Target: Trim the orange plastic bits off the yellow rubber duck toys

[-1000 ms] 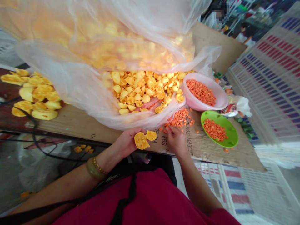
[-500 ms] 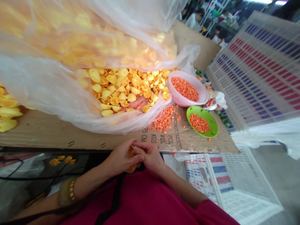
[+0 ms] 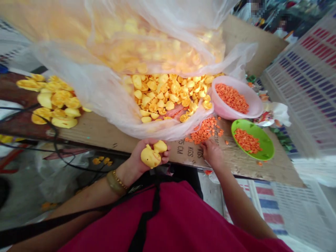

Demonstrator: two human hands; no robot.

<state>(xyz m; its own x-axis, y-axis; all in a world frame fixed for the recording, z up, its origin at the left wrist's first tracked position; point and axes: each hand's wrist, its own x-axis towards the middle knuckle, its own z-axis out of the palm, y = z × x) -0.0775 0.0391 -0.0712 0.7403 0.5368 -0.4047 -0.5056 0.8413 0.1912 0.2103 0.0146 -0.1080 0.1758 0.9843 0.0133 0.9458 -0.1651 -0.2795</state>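
Note:
A yellow figure (image 3: 151, 156), with what looks like a round head and a smaller part beside it, rests in my left hand (image 3: 136, 159), fingers curled around it. My right hand (image 3: 213, 153) is at the near edge of a loose pile of small orange pieces (image 3: 207, 130) on the cardboard (image 3: 120, 141). Its fingers are pressed together, and whatever they pinch is too small to make out. Beyond my hands, many yellow half shells (image 3: 170, 92) show in the mouth of a large clear plastic bag (image 3: 110, 94).
Right of the pile stand a pink bowl (image 3: 252, 101) and a green dish (image 3: 269, 147), both holding orange pieces. More yellow shells (image 3: 60, 98) lie at left. Plastic crates (image 3: 301, 77) stand at right; people are in the background.
My hands have come apart. The right has moved right to the orange pile; the left has turned palm up, showing the yellow figure. The view has shifted left.

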